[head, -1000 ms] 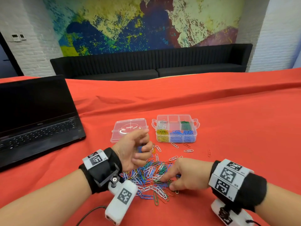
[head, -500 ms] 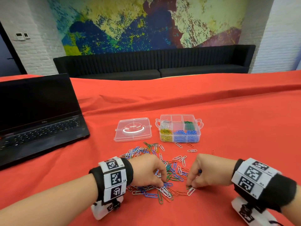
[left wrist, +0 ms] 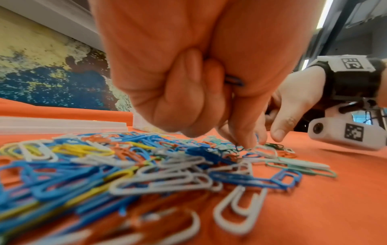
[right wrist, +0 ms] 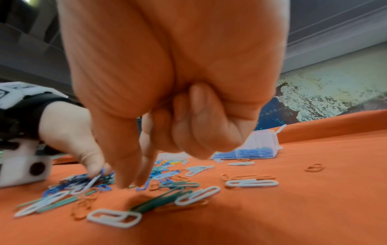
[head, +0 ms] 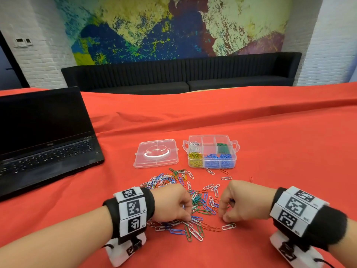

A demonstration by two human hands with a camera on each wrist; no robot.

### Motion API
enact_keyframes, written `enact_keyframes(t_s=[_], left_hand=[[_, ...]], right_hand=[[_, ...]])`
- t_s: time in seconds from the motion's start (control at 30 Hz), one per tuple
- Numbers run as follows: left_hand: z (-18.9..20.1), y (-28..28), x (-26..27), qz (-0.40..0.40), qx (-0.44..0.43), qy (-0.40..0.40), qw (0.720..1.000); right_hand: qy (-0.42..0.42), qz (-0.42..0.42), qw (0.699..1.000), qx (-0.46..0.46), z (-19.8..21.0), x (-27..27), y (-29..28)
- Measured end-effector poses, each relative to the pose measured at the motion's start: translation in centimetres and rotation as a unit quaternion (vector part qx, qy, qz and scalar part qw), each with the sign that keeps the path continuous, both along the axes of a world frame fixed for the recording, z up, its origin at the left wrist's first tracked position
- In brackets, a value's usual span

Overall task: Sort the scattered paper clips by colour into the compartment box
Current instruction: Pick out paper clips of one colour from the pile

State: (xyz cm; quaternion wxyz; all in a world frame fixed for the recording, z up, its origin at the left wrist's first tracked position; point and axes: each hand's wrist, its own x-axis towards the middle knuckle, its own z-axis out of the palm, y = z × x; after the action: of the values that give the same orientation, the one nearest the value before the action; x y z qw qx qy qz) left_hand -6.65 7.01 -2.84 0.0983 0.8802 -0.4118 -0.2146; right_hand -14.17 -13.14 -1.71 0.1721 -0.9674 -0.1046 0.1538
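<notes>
red cloth: covers the counter (head: 270, 144) from the lower edge up to mid frame, with soft creases across its middle
room: white brick walls at upper left and upper right, a multicoloured mural (head: 173, 28) along the top centre, a black sofa (head: 181, 72) below it
laptop: open, dark screen, at the left edge of the head view (head: 42, 136)
compartment box: clear plastic, centre of the frame (head: 211, 151); white, yellow, blue and green clips sit in separate cells, one upper middle cell looks bare
lid: clear, lying flat just left of the box (head: 156, 153)
paper clips: mixed pile (head: 193, 202) in lower centre, below the box and lid, with a few strays toward the box
left hand: lower centre left (head: 172, 204), fingers curled, a dark blue clip (left wrist: 233, 81) tucked against the palm, fingertips (left wrist: 247, 140) down in the pile
right hand: lower centre right (head: 241, 202), outer fingers curled in, thumb and forefinger reaching down narrowly to the cloth at the pile's edge; whether they pinch a clip, cannot tell
open room: bare red cloth to the right of the box and across the far half; laptop bounds the left
</notes>
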Motion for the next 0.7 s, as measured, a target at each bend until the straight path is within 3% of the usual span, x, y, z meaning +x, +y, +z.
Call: enact_keyframes(t_s=[0.1, 0.23, 0.53, 0.7], left_hand=[[0.3, 0.2, 0.5, 0.021, -0.020, 0.008, 1.000], [0.5, 0.0, 0.5, 0.023, -0.034, 0.013, 0.999], [0.5, -0.5, -0.9, -0.017, 0.009, -0.034, 0.999], [0.5, -0.8, -1.0, -0.009, -0.005, -0.066, 0.998]], right_hand=[[-0.024, -0.006, 1.000, 0.000, -0.5, 0.3, 0.7], [0.013, 0.017, 0.999, -0.036, -0.1, 0.2, 0.9], [0.039, 0.026, 0.997, -0.066, -0.2, -0.4, 1.0], [-0.040, -0.024, 0.996, -0.081, 0.0, 0.2, 0.7]])
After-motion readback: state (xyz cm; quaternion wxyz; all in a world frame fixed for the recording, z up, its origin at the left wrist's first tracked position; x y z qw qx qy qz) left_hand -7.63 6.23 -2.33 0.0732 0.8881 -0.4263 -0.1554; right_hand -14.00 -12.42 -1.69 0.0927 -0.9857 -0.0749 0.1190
